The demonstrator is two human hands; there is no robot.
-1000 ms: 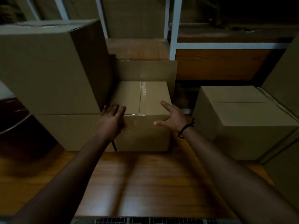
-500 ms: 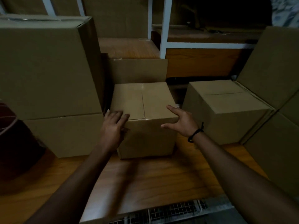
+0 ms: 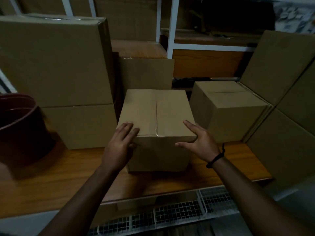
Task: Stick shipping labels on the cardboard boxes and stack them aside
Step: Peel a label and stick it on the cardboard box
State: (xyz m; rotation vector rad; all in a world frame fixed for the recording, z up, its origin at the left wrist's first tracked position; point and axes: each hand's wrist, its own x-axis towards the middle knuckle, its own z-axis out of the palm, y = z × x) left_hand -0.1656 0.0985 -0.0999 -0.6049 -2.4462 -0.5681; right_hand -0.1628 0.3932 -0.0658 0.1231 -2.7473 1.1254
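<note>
Wooden table (image 3: 59, 178): one taped box (image 3: 156, 113), left hand (image 3: 119, 145), right hand (image 3: 199, 143) touching.

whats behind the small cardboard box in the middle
A plain brown cardboard box stands behind the small taped cardboard box. Its lower part, and whether the two touch, is hidden by the front one.

no readable text, labels or numbers, cardboard boxes (image 3: 156, 114) all plain

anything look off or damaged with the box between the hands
Nothing stands out. The middle box sits flat on the table, flaps shut, with no dent or tear showing. The light is dim, so fine damage could be missed.
</note>
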